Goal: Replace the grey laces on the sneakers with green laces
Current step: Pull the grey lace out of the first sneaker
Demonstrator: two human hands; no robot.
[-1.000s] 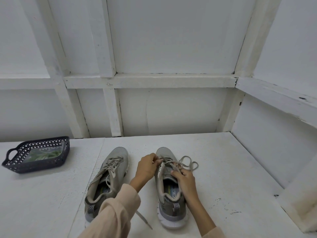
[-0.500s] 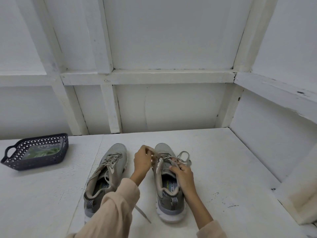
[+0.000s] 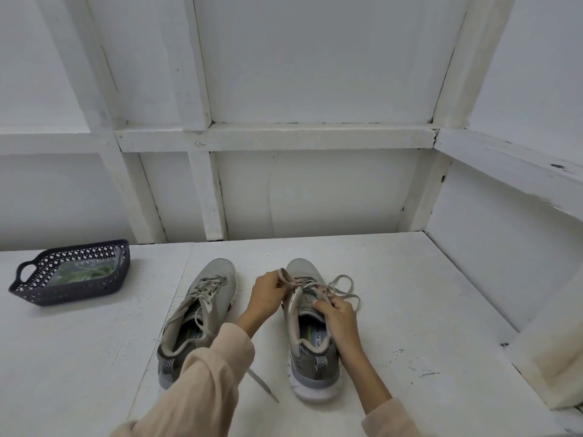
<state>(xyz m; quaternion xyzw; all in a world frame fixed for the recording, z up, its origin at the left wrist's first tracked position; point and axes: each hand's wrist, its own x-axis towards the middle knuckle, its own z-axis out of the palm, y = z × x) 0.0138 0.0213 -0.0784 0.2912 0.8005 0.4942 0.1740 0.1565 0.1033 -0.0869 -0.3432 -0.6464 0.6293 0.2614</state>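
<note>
While the left hand (image 3: 268, 294) pinches one end of the grey lace (image 3: 340, 283) above the toe of the right sneaker (image 3: 315, 370), the right hand (image 3: 339, 313) curls its fingers on the lacing at the tongue. I judge the step is unlacing this shoe. Next, the strand must be drawn out of each eyelet while the shoe is held down. The left sneaker (image 3: 217, 279) stands just beside. The green laces (image 3: 82, 272) lie in the basket (image 3: 72, 291), well to the left.
</note>
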